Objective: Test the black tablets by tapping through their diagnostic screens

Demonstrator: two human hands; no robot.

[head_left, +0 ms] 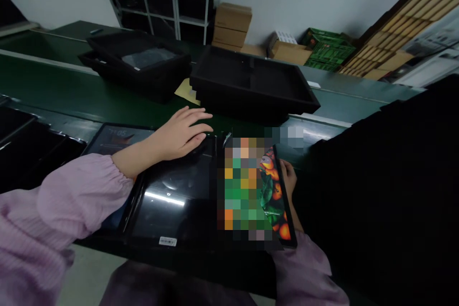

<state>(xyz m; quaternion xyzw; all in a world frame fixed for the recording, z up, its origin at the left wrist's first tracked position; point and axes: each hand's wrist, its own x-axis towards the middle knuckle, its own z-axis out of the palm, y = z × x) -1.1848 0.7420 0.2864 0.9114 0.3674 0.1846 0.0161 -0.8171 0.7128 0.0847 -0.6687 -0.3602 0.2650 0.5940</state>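
Note:
My left hand (182,133) lies flat, fingers stretched out, on the far edge of a dark tablet (172,201) lying screen-up in front of me. My right hand (288,177) grips the right edge of another tablet (274,196) with a lit screen showing oranges and green leaves; it is held tilted beside the dark one. Part of that screen is blurred out. A third tablet (114,138) with a dim lit screen lies under my left forearm, further left.
Two black foam trays (251,86) (139,62) sit on the green conveyor belt (53,91) beyond the tablets. A metal shelf rack (168,0), cardboard boxes (231,24) and green crates (326,50) stand at the back. A dark mass (387,191) fills the right.

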